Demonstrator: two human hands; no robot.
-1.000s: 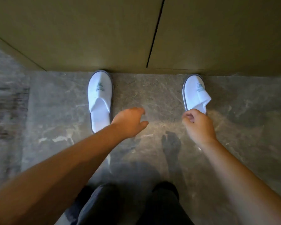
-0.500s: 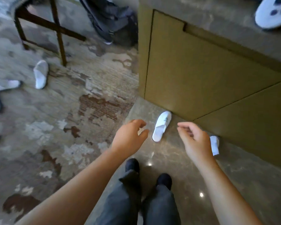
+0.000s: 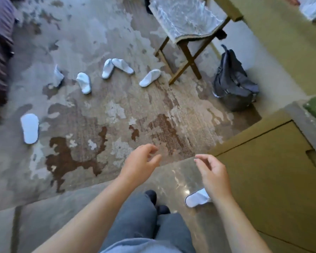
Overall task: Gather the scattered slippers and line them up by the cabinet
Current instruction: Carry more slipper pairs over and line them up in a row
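The cabinet fills the right side, its olive door standing over a polished stone floor that meets a patterned carpet. One white slipper already lies by the cabinet's foot, partly hidden behind the right forearm. Six more lie scattered on the carpet well apart from it: a sole-up slipper far left, a crumpled one, another, a touching pair, and one near a folding stool. They look like thin, light, floppy cloth slippers; pinching the toe band or the heel edge should lift one easily. The left hand and right hand hang empty, fingers loosely spread.
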